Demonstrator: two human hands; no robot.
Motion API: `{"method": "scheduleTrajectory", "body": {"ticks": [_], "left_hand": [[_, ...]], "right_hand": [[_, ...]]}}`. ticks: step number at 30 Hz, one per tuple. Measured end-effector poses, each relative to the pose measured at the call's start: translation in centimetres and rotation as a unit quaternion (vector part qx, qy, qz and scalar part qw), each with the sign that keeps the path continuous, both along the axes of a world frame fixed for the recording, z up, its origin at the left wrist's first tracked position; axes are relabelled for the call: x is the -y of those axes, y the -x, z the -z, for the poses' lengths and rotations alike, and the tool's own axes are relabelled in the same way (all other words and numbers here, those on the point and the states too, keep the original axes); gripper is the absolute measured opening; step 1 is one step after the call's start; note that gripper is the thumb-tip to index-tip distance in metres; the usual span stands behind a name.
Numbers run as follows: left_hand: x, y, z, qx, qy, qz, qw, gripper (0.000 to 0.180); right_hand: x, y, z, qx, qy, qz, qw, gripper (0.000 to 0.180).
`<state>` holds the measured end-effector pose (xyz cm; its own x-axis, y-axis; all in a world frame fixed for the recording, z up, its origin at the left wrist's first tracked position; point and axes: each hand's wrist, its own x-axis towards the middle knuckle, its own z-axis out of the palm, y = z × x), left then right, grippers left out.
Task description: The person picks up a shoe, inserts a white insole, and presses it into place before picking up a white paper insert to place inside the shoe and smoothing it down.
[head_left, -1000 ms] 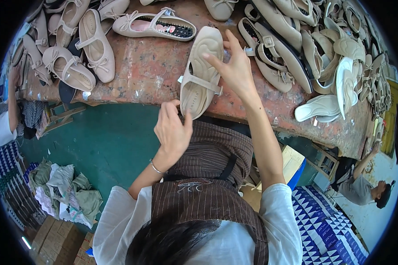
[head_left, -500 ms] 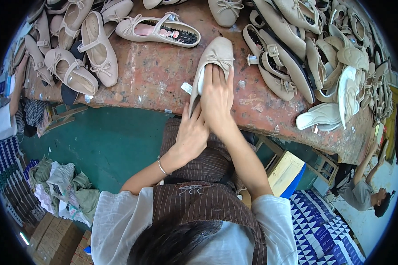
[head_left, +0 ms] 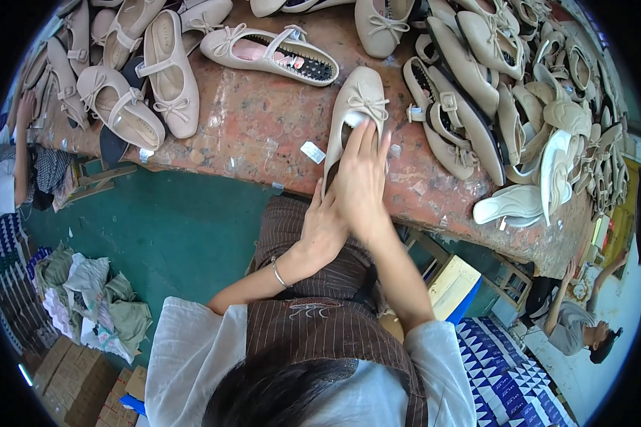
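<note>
A beige flat shoe with a small bow (head_left: 360, 99) lies on the worn reddish worktable (head_left: 263, 135), its toe pointing away from me. My right hand (head_left: 362, 174) lies flat on top of it, fingers pressed into the opening. My left hand (head_left: 322, 229) grips the heel end at the table's near edge, with a thin bracelet on its wrist. A small white tag (head_left: 312, 151) lies on the table just left of the shoe.
Several more beige shoes lie at the back left (head_left: 167, 71), and one shows a pink insole (head_left: 271, 53). Shoes and white soles (head_left: 509, 206) pile up on the right. A heap of cloth (head_left: 92, 299) and cardboard boxes sit on the floor at left. Another person (head_left: 580, 327) crouches at lower right.
The shoe was held up tilted in both hands; now it lies flat on the table, farther from me. My right hand has moved onto its top and my left to its heel.
</note>
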<state>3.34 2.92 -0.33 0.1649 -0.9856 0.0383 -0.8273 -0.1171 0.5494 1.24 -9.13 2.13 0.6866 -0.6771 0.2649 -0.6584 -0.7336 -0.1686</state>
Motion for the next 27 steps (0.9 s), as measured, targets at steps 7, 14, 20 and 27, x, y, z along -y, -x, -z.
{"method": "scheduleTrajectory", "body": {"ticks": [7,14,20,27], "left_hand": [[0.8,-0.3,-1.1,0.016,0.000,0.002,1.000,0.040],[1.8,-0.3,-1.2,0.056,0.053,-0.001,0.997,0.029],[1.5,0.0,-1.2,0.078,0.049,0.016,0.996,0.032],[2.8,0.2,-1.7,0.073,0.107,-0.030,0.991,0.041]], "right_hand": [[2.9,-1.7,-0.8,-0.056,-0.077,0.000,0.995,0.031],[4.6,-3.1,0.3,-0.192,-0.051,0.014,0.980,0.024],[3.6,-2.3,2.0,-0.055,0.107,0.035,0.992,0.035],[5.8,-1.0,2.4,-0.003,0.011,-0.089,0.996,0.022]]}}
